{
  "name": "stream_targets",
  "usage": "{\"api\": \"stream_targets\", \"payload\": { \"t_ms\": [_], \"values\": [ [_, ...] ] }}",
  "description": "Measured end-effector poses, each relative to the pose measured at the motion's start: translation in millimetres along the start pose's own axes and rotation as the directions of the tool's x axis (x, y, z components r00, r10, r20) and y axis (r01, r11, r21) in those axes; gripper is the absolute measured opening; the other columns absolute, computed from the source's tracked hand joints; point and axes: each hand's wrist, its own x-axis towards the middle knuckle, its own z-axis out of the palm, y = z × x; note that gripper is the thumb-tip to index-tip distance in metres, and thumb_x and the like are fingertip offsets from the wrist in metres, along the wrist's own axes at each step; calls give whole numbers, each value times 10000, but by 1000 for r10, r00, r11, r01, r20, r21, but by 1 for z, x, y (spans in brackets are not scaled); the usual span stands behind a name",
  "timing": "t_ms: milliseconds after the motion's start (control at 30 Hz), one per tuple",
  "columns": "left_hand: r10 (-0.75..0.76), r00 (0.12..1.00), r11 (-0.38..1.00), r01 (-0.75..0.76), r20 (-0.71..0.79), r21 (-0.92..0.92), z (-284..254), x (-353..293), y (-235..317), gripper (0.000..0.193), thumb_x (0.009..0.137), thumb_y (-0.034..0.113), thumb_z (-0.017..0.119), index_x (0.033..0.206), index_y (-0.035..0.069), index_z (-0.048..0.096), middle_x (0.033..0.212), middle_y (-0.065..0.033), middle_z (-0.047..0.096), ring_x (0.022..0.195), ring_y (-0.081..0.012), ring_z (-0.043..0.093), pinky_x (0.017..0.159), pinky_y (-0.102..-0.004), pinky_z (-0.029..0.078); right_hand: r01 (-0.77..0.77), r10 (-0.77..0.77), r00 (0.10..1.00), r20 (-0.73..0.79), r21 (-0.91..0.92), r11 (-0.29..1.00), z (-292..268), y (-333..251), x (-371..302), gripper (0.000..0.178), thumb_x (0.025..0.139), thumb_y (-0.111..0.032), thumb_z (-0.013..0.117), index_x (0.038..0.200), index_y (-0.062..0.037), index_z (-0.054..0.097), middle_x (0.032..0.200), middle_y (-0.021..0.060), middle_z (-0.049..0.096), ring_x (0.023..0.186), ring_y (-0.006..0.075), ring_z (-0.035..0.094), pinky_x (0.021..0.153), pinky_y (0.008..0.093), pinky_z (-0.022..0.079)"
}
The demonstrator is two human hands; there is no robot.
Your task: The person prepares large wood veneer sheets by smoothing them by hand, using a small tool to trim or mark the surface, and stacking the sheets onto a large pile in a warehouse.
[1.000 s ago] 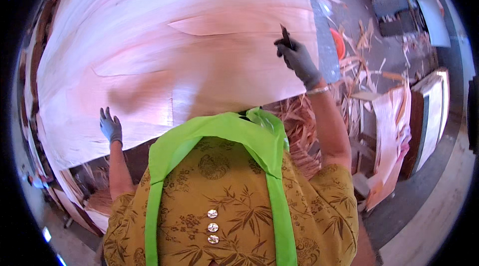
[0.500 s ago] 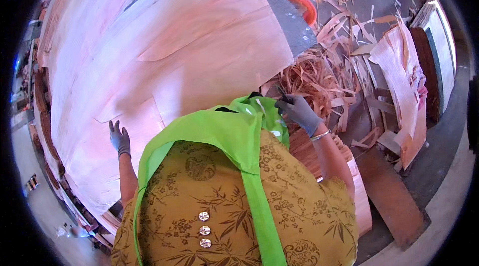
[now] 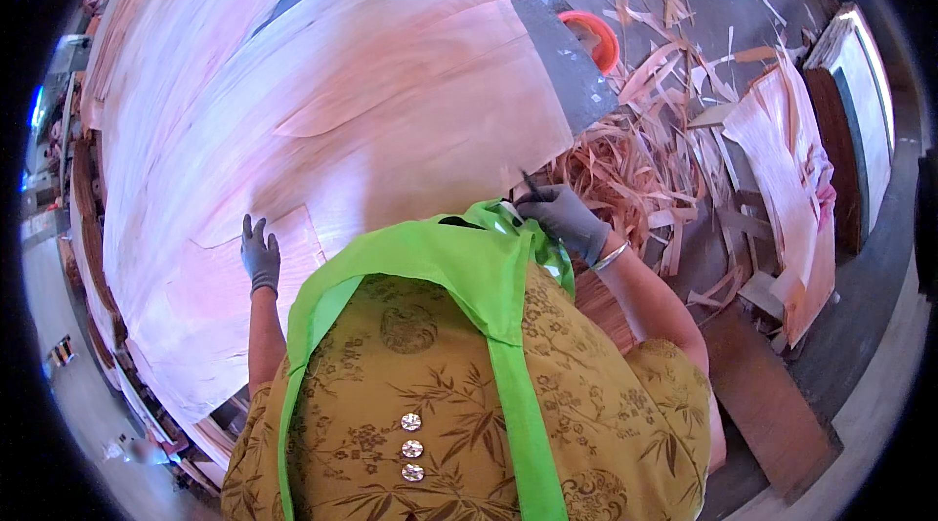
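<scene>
A wide, thin sheet of pale pinkish wood veneer spreads out in front of me. My left hand, in a grey glove, is over the sheet's near left part, fingers stretched out and holding nothing. Close to the sheet's near right corner, my right hand, also gloved, is closed around a slim dark tool; its tip sticks up past the fingers. I cannot make out the tool's exact kind. The right hand is beside the pocket area of my green apron, which hides part of the near edge.
Torn veneer strips pile on the floor at the right. An orange basin stands beyond them. Farther right are a leaning bundle of veneer and upright boards. A brown board lies at the lower right.
My left hand has shifted right and slightly up over the sheet. The right hand with the dark tool has moved a little left, closer to the sheet's edge.
</scene>
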Motion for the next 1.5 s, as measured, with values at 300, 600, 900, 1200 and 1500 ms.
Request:
{"api": "stream_targets", "payload": {
  "t_ms": [300,600,900,1200,1500],
  "values": [
    [157,983,977,-169,-93,-133,-21,24,80,413,759,15,586,1165,72,531,1396,-166,340,1213,-348,412,970,-406,376,-92,84,995,50,211,973,-11,-35,-5,159,826,-174,627,914,-43,640,619,-51,513,466,34,402,424,184,284],
    [286,941,853,-337,-183,-398,-48,55,184,331,789,70,583,1119,49,581,1336,-193,423,1236,-334,409,1012,-393,339,86,-111,993,38,412,907,-20,-51,14,165,802,-100,651,943,-64,572,622,-57,464,468,48,392,438,191,296],
    [497,865,474,-207,66,-856,-82,75,361,391,804,176,649,1156,32,557,1349,-167,401,1257,-304,385,1023,-382,342,191,-248,965,92,404,894,8,-116,24,195,804,-61,616,987,-68,548,616,-42,469,466,52,404,442,193,312],
    [682,603,353,-767,-413,-535,-120,107,373,164,722,162,684,862,138,604,1170,-46,557,1218,-304,426,1013,-474,330,207,-327,915,238,420,884,17,-137,22,200,803,-74,611,988,-52,540,645,-27,477,462,52,393,413,190,291],
    [801,499,501,-861,-331,-86,-179,136,362,76,693,135,626,748,105,582,1051,-55,576,1187,-265,437,1027,-488,288,639,-667,744,40,-336,692,30,-167,27,231,800,-141,680,952,11,595,889,64,649,741,101,579,680,230,467]
  ]
}}
